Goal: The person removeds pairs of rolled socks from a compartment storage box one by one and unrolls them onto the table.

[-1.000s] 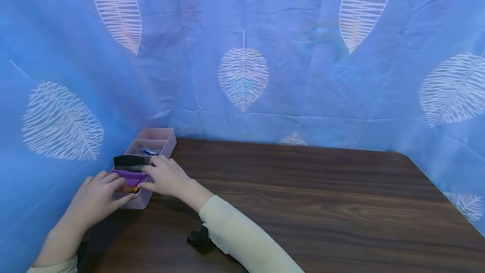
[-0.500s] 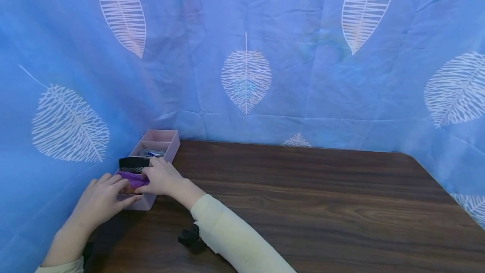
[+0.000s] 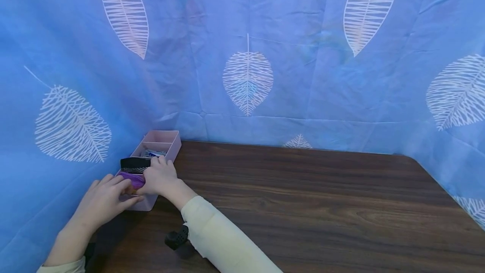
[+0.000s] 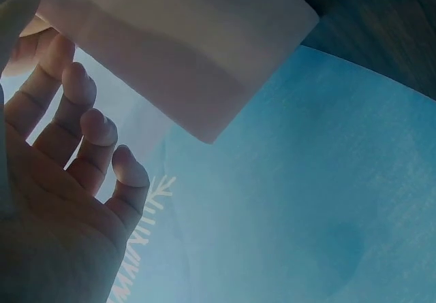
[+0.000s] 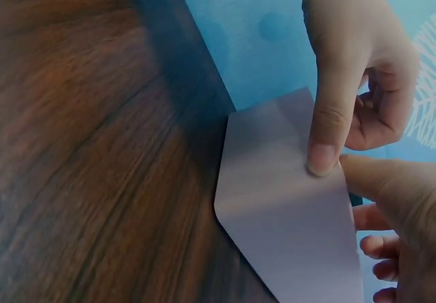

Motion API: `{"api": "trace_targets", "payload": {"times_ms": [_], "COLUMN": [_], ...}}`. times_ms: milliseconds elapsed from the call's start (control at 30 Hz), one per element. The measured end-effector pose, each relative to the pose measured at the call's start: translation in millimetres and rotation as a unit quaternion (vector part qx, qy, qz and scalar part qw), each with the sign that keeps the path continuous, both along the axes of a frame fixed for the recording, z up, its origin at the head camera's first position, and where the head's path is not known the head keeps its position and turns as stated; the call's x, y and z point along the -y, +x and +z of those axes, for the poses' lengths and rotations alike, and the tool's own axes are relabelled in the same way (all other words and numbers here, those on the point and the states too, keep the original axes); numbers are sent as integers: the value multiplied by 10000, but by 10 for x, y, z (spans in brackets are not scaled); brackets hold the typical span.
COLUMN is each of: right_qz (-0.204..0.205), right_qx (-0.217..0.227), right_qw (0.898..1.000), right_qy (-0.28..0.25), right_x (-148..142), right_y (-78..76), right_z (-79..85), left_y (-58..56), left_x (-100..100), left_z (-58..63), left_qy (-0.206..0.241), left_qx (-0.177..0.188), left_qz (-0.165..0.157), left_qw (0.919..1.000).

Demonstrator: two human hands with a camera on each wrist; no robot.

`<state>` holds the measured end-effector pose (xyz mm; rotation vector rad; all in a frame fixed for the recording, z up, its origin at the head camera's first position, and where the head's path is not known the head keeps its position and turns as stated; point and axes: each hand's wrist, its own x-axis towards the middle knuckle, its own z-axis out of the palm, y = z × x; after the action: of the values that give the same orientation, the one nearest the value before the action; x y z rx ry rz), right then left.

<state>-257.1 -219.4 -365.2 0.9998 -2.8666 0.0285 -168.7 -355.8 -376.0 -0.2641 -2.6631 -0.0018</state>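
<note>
The right hand [image 3: 159,178] edges leftward, its grip unclear, beside the purple packet [image 3: 134,179] lying crosswise at lower left, between it and the loosely spread left hand [image 3: 101,201].

My right wrist feed shows a pale pinkish box [image 5: 286,201] on a wood-grain table [image 5: 88,146], smooth outer wall toward the camera. From above, the left hand [image 5: 361,51] sets its thumb against that wall near the rim. At lower right, the right hand [image 5: 412,204] reaches the rim just beside that thumb. I read blue cloth [image 5: 262,58] behind, bearing a white leaf print [image 5: 428,99].
</note>
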Motion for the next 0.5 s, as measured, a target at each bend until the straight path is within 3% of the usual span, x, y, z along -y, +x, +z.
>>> {"api": "trace_targets", "payload": {"times_ms": [167, 500], "right_qz": [-341, -644], "right_qx": [282, 407], "right_qw": [9990, 9943], "right_qy": [79, -745], "right_x": [72, 117], "right_y": [19, 72], "right_z": [-36, -103], "left_y": [9, 12], "left_x": [-1, -2], "left_z": [5, 18], "left_qy": [-12, 40], "left_qx": [83, 133], "left_qz": [42, 72], "left_qw": [10000, 9999]}}
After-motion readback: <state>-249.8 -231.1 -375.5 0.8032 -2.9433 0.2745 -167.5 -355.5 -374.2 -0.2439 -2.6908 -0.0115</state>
